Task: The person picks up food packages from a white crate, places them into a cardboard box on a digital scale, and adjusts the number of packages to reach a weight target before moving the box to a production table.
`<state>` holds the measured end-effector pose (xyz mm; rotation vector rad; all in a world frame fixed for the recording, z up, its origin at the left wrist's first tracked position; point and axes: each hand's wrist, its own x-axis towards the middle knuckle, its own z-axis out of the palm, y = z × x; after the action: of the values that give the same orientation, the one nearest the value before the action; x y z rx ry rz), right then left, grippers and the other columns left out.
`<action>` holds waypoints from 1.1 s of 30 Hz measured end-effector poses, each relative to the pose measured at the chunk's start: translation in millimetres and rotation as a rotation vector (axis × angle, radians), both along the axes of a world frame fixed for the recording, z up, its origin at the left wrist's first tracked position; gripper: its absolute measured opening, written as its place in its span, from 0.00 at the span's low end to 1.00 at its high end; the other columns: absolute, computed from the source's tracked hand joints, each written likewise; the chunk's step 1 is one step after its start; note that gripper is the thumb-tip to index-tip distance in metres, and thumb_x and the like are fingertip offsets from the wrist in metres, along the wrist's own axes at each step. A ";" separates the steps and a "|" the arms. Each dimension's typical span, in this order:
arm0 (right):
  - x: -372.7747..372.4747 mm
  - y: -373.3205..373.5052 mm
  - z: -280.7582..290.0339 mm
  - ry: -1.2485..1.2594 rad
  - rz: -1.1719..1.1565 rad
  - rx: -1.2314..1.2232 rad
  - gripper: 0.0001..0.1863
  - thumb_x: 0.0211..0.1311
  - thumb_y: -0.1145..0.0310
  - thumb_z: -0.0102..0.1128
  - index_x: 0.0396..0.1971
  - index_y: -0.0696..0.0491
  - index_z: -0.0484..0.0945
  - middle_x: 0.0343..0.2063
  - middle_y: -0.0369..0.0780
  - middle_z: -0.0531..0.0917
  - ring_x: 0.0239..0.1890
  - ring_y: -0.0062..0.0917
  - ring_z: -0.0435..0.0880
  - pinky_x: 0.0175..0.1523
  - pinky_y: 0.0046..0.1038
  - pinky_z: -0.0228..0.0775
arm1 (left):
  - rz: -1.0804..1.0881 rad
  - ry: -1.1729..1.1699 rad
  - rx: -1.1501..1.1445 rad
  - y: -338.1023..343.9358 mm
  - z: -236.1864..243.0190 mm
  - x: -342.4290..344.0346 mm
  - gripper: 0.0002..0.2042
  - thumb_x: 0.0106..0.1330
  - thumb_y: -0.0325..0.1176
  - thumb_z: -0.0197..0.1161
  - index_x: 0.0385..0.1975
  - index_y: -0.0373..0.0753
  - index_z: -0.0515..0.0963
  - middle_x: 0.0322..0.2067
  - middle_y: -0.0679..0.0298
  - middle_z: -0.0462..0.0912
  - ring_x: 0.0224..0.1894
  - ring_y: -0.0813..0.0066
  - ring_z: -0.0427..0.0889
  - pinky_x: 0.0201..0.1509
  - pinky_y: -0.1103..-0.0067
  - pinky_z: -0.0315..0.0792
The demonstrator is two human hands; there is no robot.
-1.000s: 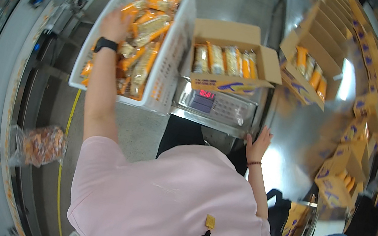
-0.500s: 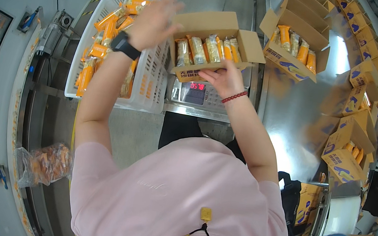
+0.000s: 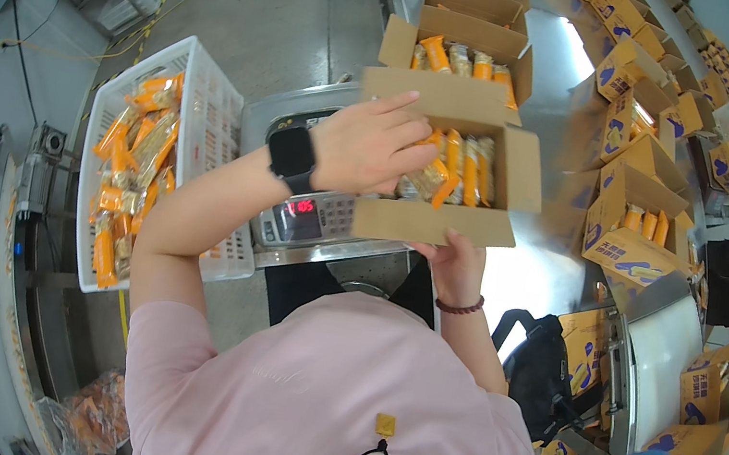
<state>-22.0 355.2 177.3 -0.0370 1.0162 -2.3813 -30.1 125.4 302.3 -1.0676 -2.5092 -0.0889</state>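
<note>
An open cardboard box (image 3: 519,182) holds a row of orange-and-clear wrapped snack packets (image 3: 470,170). My left hand (image 3: 369,146), with a black watch at the wrist, lies across the box's left end. Its fingers are apart over the packets nearest that end, and its palm side is hidden. My right hand (image 3: 455,265) grips the box from its near side, thumb against the near flap and other fingers mostly hidden below. Left of the box sits a digital scale (image 3: 293,220) with a lit red display, partly covered by my left forearm.
A white plastic basket (image 3: 197,125) of loose packets stands at the left. Just beyond my box is another filled box (image 3: 400,44), with more open boxes (image 3: 626,264) along the metal table (image 3: 520,284) to the right. A black bag (image 3: 538,375) hangs near my right elbow.
The box has moved right off the scale, toward the other filled box. My left hand has come from above the basket's edge onto the box's left end. The view has shifted too.
</note>
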 end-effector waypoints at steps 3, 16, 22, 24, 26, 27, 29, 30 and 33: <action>-47.3 18.1 -37.9 -0.224 -0.179 -0.041 0.14 0.59 0.77 0.44 0.46 0.61 0.65 0.44 0.47 0.74 0.45 0.36 0.77 0.43 0.41 0.78 | 0.060 -0.036 0.229 -3.8 2.7 1.4 0.23 0.40 0.28 0.60 0.41 0.36 0.68 0.37 0.54 0.72 0.38 0.55 0.73 0.43 0.68 0.70; -249.1 -100.5 -59.5 -0.247 -0.189 -0.090 0.20 0.56 0.79 0.43 0.49 0.68 0.56 0.48 0.54 0.66 0.49 0.50 0.70 0.48 0.50 0.73 | 0.657 -0.015 0.270 -61.2 13.8 50.3 0.26 0.40 0.29 0.69 0.44 0.43 0.71 0.31 0.60 0.71 0.34 0.59 0.75 0.33 0.72 0.71; -151.7 -109.7 11.5 -0.159 -0.024 -0.067 0.22 0.53 0.82 0.41 0.50 0.67 0.55 0.45 0.55 0.67 0.47 0.50 0.72 0.49 0.50 0.72 | 0.687 0.082 0.414 -78.7 26.2 85.2 0.19 0.44 0.27 0.65 0.40 0.40 0.71 0.32 0.58 0.74 0.35 0.57 0.76 0.35 0.71 0.71; -103.4 -126.5 23.1 -0.174 0.015 -0.054 0.15 0.55 0.81 0.40 0.44 0.70 0.59 0.43 0.54 0.68 0.47 0.48 0.72 0.52 0.48 0.71 | 0.697 0.094 0.483 -65.6 26.7 67.7 0.19 0.46 0.30 0.64 0.40 0.39 0.71 0.33 0.57 0.75 0.35 0.56 0.77 0.35 0.70 0.72; -62.0 -154.6 17.6 -0.240 0.027 -0.084 0.14 0.56 0.81 0.41 0.43 0.70 0.60 0.41 0.52 0.69 0.46 0.46 0.73 0.52 0.47 0.71 | 0.768 0.015 0.402 -57.0 18.3 47.7 0.18 0.51 0.32 0.60 0.42 0.35 0.69 0.36 0.52 0.76 0.37 0.52 0.77 0.39 0.68 0.72; -43.1 -167.5 13.4 -0.279 0.066 -0.085 0.14 0.57 0.81 0.41 0.43 0.70 0.61 0.42 0.53 0.70 0.46 0.46 0.73 0.52 0.47 0.71 | 0.891 -0.150 0.292 -55.1 8.3 33.9 0.19 0.51 0.34 0.60 0.43 0.34 0.69 0.37 0.50 0.76 0.37 0.51 0.78 0.39 0.67 0.73; -21.4 -190.7 -10.8 -0.387 0.185 -0.107 0.15 0.57 0.81 0.42 0.45 0.67 0.61 0.42 0.52 0.70 0.45 0.44 0.74 0.49 0.47 0.72 | 1.065 -0.419 0.071 -65.1 -26.8 12.8 0.21 0.52 0.37 0.60 0.44 0.32 0.68 0.38 0.47 0.76 0.38 0.51 0.78 0.41 0.66 0.74; -15.7 -198.6 -27.1 -0.458 0.270 -0.123 0.16 0.57 0.81 0.42 0.47 0.65 0.60 0.42 0.51 0.69 0.43 0.43 0.75 0.46 0.48 0.74 | 1.124 -0.521 -0.033 -75.6 -54.9 7.2 0.22 0.52 0.38 0.60 0.44 0.31 0.68 0.39 0.45 0.76 0.39 0.50 0.79 0.42 0.66 0.74; 4.1 -180.2 -6.3 -0.317 0.372 -0.220 0.18 0.59 0.77 0.49 0.49 0.58 0.60 0.44 0.46 0.70 0.48 0.39 0.72 0.50 0.51 0.69 | 1.077 -0.657 -0.120 -97.9 -105.0 18.0 0.21 0.51 0.35 0.59 0.44 0.30 0.68 0.41 0.42 0.74 0.40 0.47 0.79 0.43 0.64 0.74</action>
<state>-17.9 175.1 171.0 0.0642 0.5426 -2.0616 -12.1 27.5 197.3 0.4845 -3.3401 0.0353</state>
